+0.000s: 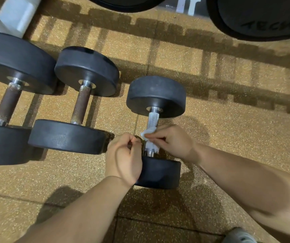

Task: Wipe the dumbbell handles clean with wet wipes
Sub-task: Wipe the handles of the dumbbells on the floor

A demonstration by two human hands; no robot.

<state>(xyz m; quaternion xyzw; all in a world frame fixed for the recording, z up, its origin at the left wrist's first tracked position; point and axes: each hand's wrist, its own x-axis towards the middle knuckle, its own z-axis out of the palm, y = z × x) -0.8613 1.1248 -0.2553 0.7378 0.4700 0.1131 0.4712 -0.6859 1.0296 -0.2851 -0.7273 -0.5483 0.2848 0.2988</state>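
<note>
The right hand (174,142) pinches a white wet wipe (149,132) between its thumb and curled fingers. The wipe is wrapped round the near part of the silver knurled handle (153,118) of the dumbbell (156,95) that lies on the speckled floor (228,137). Beyond these fingertips the handle is bare up to the far black head; just below them a fold of the wipe hangs against the bar, above the near head (163,172). The left hand (123,156) sits just beside the right fingertips, on their left. Its fingers are curled in with the thumb meeting them (whether they nip a corner of the wipe or nothing at all cannot be told from here), and its palm side overlaps the edge of the near head. Left of the left hand's knuckles, close by, lies a middle dumbbell (81,104) with a brown, rust-coloured grip, and further left, well apart from both hands, a larger dumbbell (9,104) with the same brown grip. Far beyond the fingers, at the top edge, are black weight plates (263,16) and part of a white frame (16,16). Behind the right forearm, at the bottom corner, a grey shoe (238,235) shows.
</note>
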